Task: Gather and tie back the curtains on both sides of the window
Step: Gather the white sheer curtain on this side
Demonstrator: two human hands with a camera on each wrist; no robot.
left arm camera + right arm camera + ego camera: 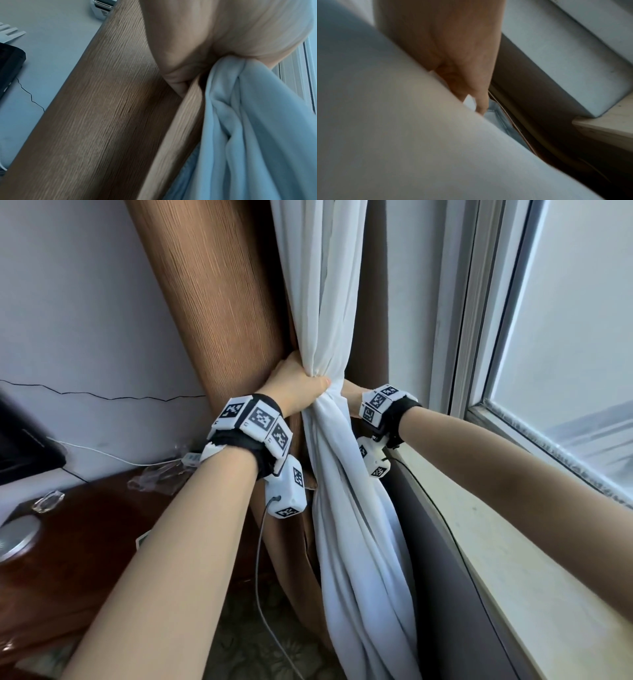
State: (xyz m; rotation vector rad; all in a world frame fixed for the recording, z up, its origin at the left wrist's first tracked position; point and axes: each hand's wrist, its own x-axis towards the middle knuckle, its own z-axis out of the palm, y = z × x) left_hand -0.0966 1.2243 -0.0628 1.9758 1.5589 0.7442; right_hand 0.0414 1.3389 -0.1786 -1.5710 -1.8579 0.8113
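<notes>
A white sheer curtain (329, 302) hangs beside a brown curtain (222, 302) left of the window (565, 337). My left hand (294, 385) grips the white curtain, bunching it into a narrow neck; below the grip the cloth falls in loose folds. In the left wrist view, the left hand (205, 40) closes on the white curtain (248, 121) against the brown curtain (102, 108). My right hand (351, 400) reaches behind the bundle from the window side, mostly hidden. In the right wrist view, the right hand (453, 54) slips its fingers (481, 108) behind the white curtain (402, 135); its hold is unclear.
A pale window sill (513, 559) runs along the right, with a dark panel (445, 577) below it. A dark wooden table (85, 525) with small items stands at the left under a black screen (20, 440). Thin cables cross the wall and table.
</notes>
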